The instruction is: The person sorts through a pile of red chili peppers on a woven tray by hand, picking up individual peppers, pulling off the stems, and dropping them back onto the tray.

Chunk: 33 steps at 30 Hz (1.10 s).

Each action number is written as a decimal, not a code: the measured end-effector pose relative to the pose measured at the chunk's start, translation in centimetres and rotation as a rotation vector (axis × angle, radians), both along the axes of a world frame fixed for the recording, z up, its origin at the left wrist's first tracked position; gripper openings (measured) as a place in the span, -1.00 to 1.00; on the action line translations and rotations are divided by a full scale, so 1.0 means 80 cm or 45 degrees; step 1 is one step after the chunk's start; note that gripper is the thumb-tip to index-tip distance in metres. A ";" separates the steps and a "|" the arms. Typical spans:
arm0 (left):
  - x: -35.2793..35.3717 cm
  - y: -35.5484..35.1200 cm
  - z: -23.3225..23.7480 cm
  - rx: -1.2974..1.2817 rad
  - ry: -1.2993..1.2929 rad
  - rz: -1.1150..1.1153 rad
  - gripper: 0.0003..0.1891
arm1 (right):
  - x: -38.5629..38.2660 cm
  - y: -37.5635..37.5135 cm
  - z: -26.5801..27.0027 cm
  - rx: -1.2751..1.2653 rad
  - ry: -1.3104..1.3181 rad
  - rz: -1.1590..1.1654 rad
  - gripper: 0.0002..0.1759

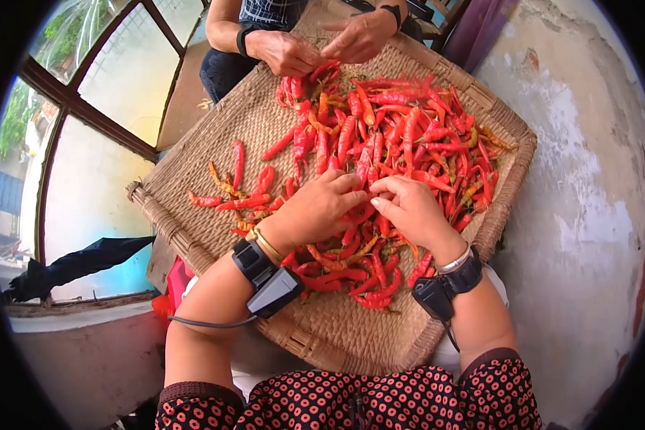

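Many red chili peppers [408, 132] lie heaped on a square woven tray [358, 333]. Over the middle of the heap, my left hand [322, 204] and my right hand [412, 211] meet nearly fingertip to fingertip. The left one is closed, its curled fingers pinching at a red chili pepper [364, 166]. My right thumb and forefinger are pinched together at the same spot; fingers partly hide the pepper between them. More peppers lie beneath both palms, and some are orange or yellowish and shrivelled.
Across the tray, a co-worker's hands [322, 50] come together above a small cluster of peppers. A few peppers lie apart at the tray's left. Windows [93, 179] and a dark folded umbrella [86, 265] are at left, a worn plaster wall [573, 193] at right.
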<state>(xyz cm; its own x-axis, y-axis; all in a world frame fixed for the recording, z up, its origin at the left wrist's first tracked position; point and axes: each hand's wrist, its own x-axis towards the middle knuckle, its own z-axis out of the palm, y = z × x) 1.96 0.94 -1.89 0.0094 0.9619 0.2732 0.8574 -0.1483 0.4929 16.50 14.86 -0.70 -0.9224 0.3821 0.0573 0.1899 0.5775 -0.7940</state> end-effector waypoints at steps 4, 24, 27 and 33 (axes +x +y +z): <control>-0.006 -0.007 -0.006 -0.060 0.296 0.024 -0.60 | 0.004 -0.002 -0.016 0.336 0.002 0.321 -0.74; -0.009 -0.039 0.040 -0.672 0.434 0.261 -0.85 | 0.024 -0.051 0.008 0.282 -0.548 1.070 -0.71; 0.024 -0.040 0.032 -0.890 0.394 -0.032 -0.81 | 0.023 -0.050 0.004 0.298 -0.473 1.085 -0.71; 0.043 -0.040 0.032 -0.860 0.467 -0.051 -0.70 | 0.028 -0.050 0.001 0.432 -0.451 0.952 -0.74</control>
